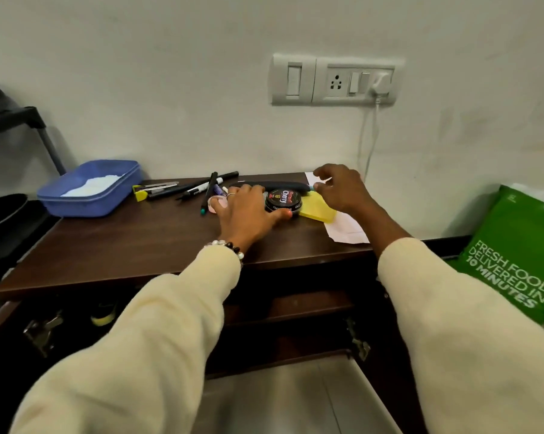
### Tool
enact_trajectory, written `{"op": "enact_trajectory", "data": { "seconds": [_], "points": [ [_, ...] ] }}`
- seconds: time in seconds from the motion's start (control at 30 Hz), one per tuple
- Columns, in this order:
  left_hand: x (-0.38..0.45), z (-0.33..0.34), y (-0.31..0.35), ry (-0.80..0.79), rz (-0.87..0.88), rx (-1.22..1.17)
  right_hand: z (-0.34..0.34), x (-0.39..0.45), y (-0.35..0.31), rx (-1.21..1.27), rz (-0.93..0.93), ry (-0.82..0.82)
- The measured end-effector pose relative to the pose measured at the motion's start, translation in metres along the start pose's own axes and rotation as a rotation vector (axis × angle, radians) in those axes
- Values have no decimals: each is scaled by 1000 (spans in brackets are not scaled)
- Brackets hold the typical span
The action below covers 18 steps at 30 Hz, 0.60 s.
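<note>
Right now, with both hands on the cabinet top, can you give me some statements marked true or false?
1. The left hand has its thumb at the rim of the polish tin. True.
2. The blue tray stands at the right end of the cabinet top. False: it stands at the left end.
3. The polish tin's lid is off. False: the lid is on.
4. A yellow pad lies right of the polish tin. True.
5. A white charger is plugged in at the wall socket. True.

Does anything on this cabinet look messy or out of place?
Yes. The pens lie criss-crossed in a loose heap beside the blue tray, and a white paper lies crooked, partly under the yellow pad, near the front edge of the cabinet top.
</note>
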State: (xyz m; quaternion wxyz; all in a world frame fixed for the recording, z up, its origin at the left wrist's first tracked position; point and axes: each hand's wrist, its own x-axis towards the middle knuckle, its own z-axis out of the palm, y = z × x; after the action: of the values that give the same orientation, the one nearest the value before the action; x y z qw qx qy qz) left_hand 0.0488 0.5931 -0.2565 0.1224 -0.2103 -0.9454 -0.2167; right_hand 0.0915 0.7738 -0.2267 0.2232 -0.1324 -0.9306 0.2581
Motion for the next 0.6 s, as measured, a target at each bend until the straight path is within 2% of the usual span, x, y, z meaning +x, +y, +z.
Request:
{"op": "enact_trajectory", "data": {
  "seconds": [0.17, 0.27, 0.43, 0.6],
  "points": [
    [8, 16, 17, 25, -35, 144, 28, 31, 4, -14, -100, -238],
    [11, 19, 21, 59, -59, 173, 32, 41, 3, 59, -97, -333],
    [17, 21, 21, 38, -64, 172, 40, 44, 5, 108, -70, -319],
    [17, 24, 17, 103, -52, 110, 43, 46, 5, 147, -34, -276]
  ]
}}
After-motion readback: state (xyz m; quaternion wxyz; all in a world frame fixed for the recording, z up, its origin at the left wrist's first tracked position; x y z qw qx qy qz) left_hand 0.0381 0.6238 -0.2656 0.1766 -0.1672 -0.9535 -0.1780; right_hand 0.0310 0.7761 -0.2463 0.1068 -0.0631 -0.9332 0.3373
